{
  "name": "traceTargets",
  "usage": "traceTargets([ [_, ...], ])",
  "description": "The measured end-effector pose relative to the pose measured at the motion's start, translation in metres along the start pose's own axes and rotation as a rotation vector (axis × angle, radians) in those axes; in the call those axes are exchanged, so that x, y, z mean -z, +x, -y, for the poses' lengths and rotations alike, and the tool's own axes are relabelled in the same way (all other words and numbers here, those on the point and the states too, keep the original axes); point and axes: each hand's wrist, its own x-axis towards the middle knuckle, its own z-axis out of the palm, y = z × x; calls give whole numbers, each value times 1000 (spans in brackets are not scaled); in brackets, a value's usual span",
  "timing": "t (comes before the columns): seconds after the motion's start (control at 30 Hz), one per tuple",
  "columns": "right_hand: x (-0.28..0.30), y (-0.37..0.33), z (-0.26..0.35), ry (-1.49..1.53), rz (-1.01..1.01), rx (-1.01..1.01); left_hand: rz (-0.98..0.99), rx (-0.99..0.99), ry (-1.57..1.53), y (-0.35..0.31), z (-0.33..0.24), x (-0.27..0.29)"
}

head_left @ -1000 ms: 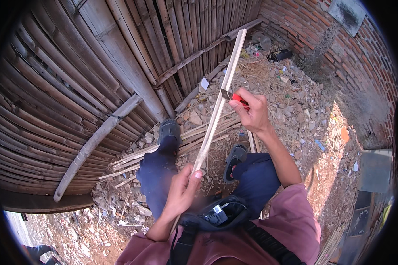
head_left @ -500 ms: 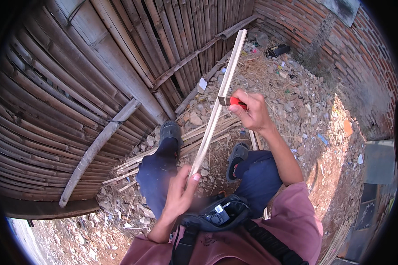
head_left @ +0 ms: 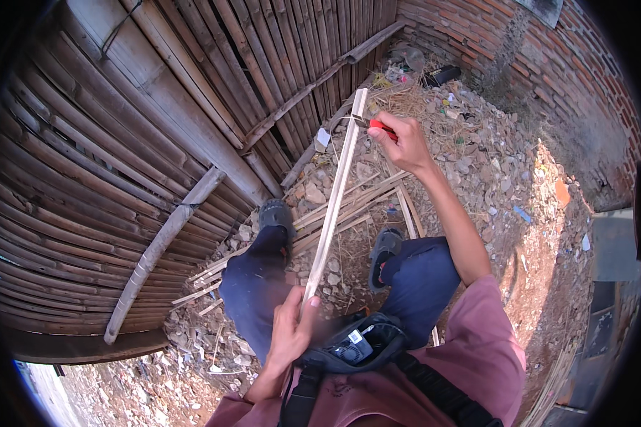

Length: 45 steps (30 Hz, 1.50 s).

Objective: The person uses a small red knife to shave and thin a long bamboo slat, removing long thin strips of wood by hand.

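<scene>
A long pale bamboo strip (head_left: 335, 192) slants up and away from my body, a lengthwise line running along its face. Its near end is in my left hand (head_left: 290, 329), with the thumb pressed along the wood. Close to the far end, my right hand (head_left: 404, 142) is closed round a red-handled knife (head_left: 384, 129). The knife's short dark blade lies across the strip, touching it. Something thin and pale, like a shaving, sticks out to the left of the blade. My fingers hide most of the handle.
More bamboo strips (head_left: 349, 213) lie on the stony ground between and beyond my feet. On the left stands a bamboo-slat wall (head_left: 85, 185), and a brick wall (head_left: 577, 78) closes the far right. An open dark waist pouch (head_left: 356, 345) at my lap holds a small device.
The strip has been drawn back toward me and its far end sits lower. The knife is now nearer that end, and my right hand has shifted slightly up and away. My left hand has lowered a little.
</scene>
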Motion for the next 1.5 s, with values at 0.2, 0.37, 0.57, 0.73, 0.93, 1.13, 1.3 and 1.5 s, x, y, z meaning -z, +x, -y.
traceTargets([
  [0.2, -14, 14, -33, 45, -30, -324, 21, 75, 22, -14, 11, 2],
  [0.37, 32, 7, -102, -129, -64, -622, 62, 109, -132, -26, 35, 9],
  [0.57, 37, -38, -134, -479, 631, -736, 73, 170, -259, -12, 11, 10],
  [0.73, 42, -22, -95, -277, 194, -621, 58, 54, -167, 3, -12, 16],
  [0.93, 38, -9, 4, 358, -141, -423, 32, -112, -63, 38, -38, 13],
  [1.13, 7, -27, 101, 365, 139, -71, 11, -186, -162, 60, -51, 11],
  [1.3, -27, -48, 124, 165, 238, 214, 33, -102, -330, 66, -53, 9],
  [1.5, -41, -54, 129, 98, 277, 205, -10, -92, -368, 64, -43, 9],
])
